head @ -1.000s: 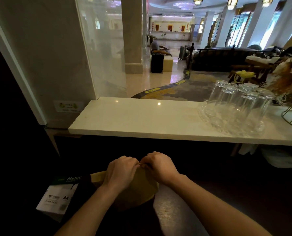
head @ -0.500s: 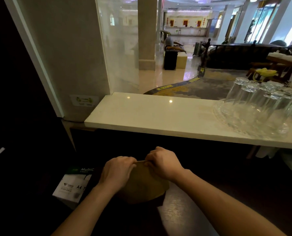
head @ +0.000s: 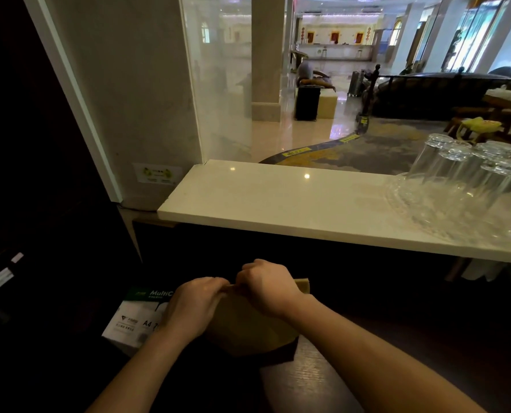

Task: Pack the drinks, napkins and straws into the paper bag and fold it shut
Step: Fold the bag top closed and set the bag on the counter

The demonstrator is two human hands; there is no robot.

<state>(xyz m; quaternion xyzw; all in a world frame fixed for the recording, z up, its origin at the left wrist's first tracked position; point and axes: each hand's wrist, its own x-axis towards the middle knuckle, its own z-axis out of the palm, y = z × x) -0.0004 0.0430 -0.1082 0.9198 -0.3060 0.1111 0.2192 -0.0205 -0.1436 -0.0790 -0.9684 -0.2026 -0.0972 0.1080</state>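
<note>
- While the paper bag [head: 248, 326] is standing upright on the dark counter [head: 397, 338] below the white ledge [head: 278, 204], its folded top edge is running left to right, with the long axis pointing up.
- The left hand [head: 194, 305] is pinching that top edge with closed fingers, close beside the other hand.
- The right hand [head: 266, 286] is gripping the same edge, knuckles curled over it.
- A box of A4 paper [head: 135, 317] is lying just left of the bag.
- Upturned glasses [head: 468, 180] are standing on the ledge, far right.
</note>
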